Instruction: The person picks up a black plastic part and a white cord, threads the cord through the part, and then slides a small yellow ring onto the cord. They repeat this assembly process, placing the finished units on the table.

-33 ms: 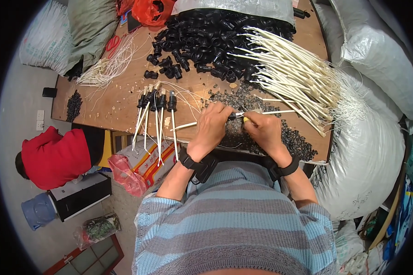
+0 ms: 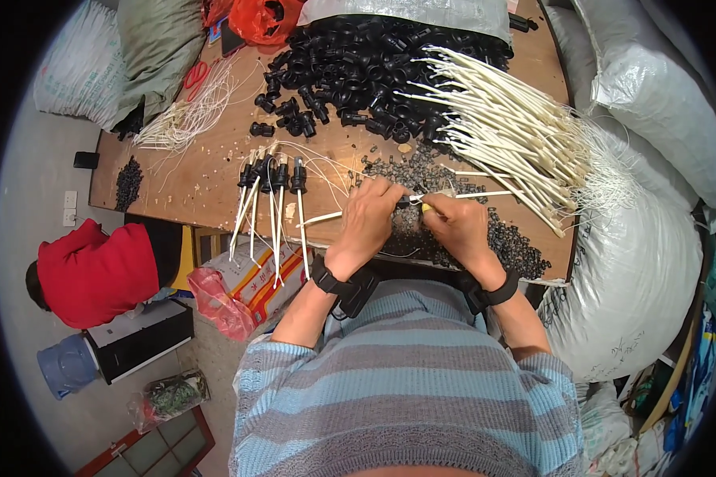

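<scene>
My left hand is closed over the table's near edge, on a white sleeved wire that sticks out to its left. A small black piece shows at its fingertips. Close beside it, my right hand pinches a small yellow item, mostly hidden by the fingers. Between the hands runs a short white wire end, and another white sleeve lies just beyond the right hand. Small dark clips are scattered around and under both hands.
Black lamp sockets are heaped at the back, beside a bundle of white sleeved wires. Several sockets with wires lie left of my hands. Red scissors rest far left. Full sacks crowd the right. A person in red bends at left.
</scene>
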Demonstrator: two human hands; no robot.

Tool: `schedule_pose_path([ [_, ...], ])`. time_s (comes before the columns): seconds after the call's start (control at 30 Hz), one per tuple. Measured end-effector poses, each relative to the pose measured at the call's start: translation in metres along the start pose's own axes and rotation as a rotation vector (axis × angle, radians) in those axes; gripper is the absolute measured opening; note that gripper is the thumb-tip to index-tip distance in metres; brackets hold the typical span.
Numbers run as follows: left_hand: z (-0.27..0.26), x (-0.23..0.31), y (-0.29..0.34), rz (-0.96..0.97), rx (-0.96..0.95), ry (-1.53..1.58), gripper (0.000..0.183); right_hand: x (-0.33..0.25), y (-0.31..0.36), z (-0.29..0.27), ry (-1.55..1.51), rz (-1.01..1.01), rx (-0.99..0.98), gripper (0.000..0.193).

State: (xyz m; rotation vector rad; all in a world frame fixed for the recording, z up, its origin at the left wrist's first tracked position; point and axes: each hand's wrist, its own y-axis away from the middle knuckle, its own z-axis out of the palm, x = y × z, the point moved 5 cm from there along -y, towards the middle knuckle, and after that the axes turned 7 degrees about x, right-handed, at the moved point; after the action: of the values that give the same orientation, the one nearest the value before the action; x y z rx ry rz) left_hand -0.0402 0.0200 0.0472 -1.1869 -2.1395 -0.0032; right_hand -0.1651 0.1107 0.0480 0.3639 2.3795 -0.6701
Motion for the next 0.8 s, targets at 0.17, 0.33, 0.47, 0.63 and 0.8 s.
schedule_pose_path([
  [0.17,0.002,-0.003,0.000,-0.034,-0.062,0.053,0.039,0.006,0.004,0.009,-0.055,-0.008,-0.068,0.014],
  [0.33,0.004,-0.012,-0.001,-0.130,0.041,0.204,0.033,0.001,0.006,0.005,-0.043,-0.011,-0.070,0.017],
  [0.47,0.014,-0.024,-0.004,-0.400,-0.064,0.476,0.036,-0.002,0.005,0.008,-0.017,-0.048,-0.106,0.017],
  [0.63,0.003,-0.018,0.002,-0.098,-0.005,0.131,0.036,0.005,0.006,0.001,-0.016,0.010,0.040,0.017],
  [0.8,0.002,-0.014,0.002,-0.050,0.006,0.025,0.036,0.007,0.003,0.002,-0.036,0.047,0.043,0.015],
])
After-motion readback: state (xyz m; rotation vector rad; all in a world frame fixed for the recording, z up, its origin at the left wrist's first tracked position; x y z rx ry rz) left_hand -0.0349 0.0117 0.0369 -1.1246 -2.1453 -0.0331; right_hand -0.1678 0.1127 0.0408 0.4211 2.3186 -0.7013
